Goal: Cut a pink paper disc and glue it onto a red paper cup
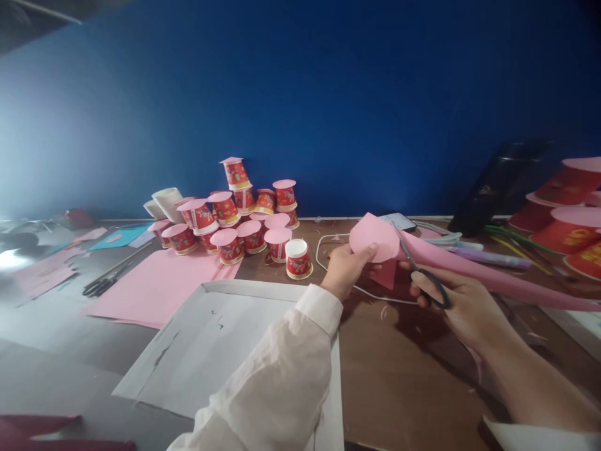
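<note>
My left hand point(348, 268) pinches a sheet of pink paper point(374, 235) with a rounded outline, thumb across its front. In my right hand point(464, 307) is a pair of scissors point(439, 289), fingers through the black handles. The blades meet the right edge of the pink paper, and a long pink strip point(488, 275) stretches from there to the right. Whether the blades are fully closed is not clear. To the left of my left hand stands an upside-down red paper cup point(299, 259) with a bare white bottom.
Several red cups topped with pink paper discs point(225, 237) are stacked by the blue wall point(300, 106). Pink sheets point(154, 285), a white board point(220, 338) and other scissors point(101, 283) lie left. A white cable point(385, 297), a black bottle point(488, 188) and more red cups point(558, 219) are right.
</note>
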Demonstrator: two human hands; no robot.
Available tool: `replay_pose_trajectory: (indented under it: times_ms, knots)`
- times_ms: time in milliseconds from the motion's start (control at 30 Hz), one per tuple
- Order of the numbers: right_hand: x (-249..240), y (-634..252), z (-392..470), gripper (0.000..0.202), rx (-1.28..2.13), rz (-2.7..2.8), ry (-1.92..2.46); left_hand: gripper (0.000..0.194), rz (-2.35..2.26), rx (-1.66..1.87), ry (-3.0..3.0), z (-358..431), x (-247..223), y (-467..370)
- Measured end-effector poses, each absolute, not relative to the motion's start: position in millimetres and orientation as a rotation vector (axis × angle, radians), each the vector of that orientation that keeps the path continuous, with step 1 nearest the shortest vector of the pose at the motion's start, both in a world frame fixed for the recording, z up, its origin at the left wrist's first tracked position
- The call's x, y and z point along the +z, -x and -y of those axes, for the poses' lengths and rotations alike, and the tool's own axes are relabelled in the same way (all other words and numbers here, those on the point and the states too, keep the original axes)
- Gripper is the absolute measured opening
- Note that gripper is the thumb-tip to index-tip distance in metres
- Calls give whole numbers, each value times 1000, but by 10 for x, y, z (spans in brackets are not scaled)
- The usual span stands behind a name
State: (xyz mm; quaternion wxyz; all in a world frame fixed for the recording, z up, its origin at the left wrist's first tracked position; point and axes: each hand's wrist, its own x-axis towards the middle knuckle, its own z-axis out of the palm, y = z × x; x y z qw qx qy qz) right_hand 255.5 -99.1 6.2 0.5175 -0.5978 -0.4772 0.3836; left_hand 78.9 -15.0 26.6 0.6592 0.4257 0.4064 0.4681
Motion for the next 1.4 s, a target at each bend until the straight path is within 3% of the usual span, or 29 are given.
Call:
replay_pose_trajectory:
  times_ms: [133, 333, 1400]
  knots:
    - [159, -2460, 1041, 62, 902, 1115, 1421, 32, -932, 1071, -952, 143, 253, -799]
    - [198, -2451, 1038, 55, 845, 1109, 1488, 17, -926, 1035, -1005, 170, 301, -784]
    - [195, -2435, 1065, 50, 744, 1135, 1499, 15, -899, 1059, -1004, 117, 236, -767]
